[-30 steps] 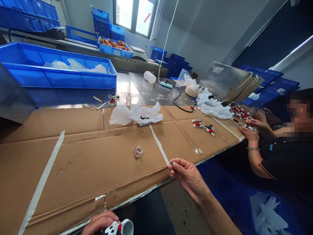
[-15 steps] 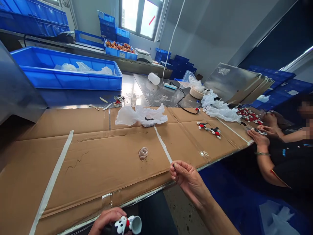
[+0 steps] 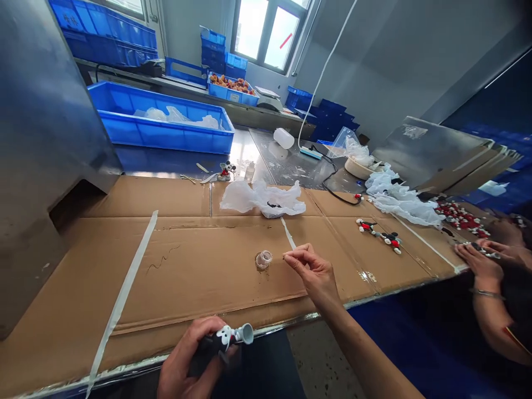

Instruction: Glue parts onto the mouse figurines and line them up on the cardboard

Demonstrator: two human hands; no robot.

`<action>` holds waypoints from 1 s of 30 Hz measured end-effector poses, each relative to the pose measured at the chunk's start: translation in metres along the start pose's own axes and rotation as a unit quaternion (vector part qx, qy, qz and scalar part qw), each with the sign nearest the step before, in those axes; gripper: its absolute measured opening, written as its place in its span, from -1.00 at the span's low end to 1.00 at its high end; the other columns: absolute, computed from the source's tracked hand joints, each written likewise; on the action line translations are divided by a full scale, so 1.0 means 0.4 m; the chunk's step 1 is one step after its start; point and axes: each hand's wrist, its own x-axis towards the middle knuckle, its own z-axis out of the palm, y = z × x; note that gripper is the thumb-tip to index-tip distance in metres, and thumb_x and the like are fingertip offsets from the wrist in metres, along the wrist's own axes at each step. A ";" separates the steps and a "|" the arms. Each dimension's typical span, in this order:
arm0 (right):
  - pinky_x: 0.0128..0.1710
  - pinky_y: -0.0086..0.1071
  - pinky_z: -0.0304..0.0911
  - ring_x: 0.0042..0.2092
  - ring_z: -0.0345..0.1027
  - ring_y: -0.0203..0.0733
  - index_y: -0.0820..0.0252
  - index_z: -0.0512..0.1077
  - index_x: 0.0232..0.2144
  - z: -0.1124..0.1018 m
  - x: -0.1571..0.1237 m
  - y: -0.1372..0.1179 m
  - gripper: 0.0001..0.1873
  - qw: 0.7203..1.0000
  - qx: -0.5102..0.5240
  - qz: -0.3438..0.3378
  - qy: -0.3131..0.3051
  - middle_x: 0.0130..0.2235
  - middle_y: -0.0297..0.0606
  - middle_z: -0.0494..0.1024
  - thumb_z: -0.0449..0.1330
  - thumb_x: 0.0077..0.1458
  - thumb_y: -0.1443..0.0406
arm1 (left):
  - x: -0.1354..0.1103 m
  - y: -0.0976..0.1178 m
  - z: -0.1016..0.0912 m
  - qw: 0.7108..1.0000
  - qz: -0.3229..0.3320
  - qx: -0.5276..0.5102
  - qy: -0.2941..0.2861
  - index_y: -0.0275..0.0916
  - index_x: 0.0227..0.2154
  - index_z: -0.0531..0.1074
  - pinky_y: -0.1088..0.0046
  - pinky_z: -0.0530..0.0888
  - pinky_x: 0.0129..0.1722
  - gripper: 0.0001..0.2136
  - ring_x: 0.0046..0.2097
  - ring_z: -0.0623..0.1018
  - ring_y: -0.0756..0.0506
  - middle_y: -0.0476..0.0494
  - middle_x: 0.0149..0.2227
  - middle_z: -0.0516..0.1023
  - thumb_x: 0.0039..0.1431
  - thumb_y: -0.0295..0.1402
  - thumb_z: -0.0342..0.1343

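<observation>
**Left hand** [image 3: 187, 354]: fingers clamped around the dark body of a black-and-white mouse figurine [image 3: 220, 339], held just beyond the near table edge, with its grey cup-shaped end pointing right.

**Right hand** [image 3: 313, 274]: thumb and forefinger [image 3: 291, 256] pressed together above the cardboard (anything between them is too small to identify), near a small clear jar [image 3: 263, 259].

**Work surface:** brown cardboard sheets [image 3: 174, 266] are laid across the table and joined with pale tape strips [image 3: 124, 277]. They carry a crumpled plastic bag [image 3: 261, 199] and small mouse figures [image 3: 378, 235].

**Room:** a stainless-steel table [image 3: 286, 166] lies beyond the cardboard. Behind it stand a large blue crate [image 3: 160, 133] and a window [image 3: 266, 36]. At right, a co-worker's hands [image 3: 477, 257] are beside a heap of red and white parts [image 3: 459, 218].
</observation>
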 end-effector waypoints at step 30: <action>-0.22 -0.20 0.34 -0.34 0.46 -0.09 0.16 0.62 -0.38 0.009 0.018 0.009 -0.72 0.999 -0.027 0.036 -0.015 -0.41 -0.20 0.62 0.40 0.02 0.07 | 0.012 -0.021 -0.027 0.993 0.083 0.035 -0.075 -0.05 -0.07 0.41 0.60 0.48 -0.16 -0.70 -0.20 0.59 0.02 0.06 -0.21 0.59 0.19 -0.51 0.24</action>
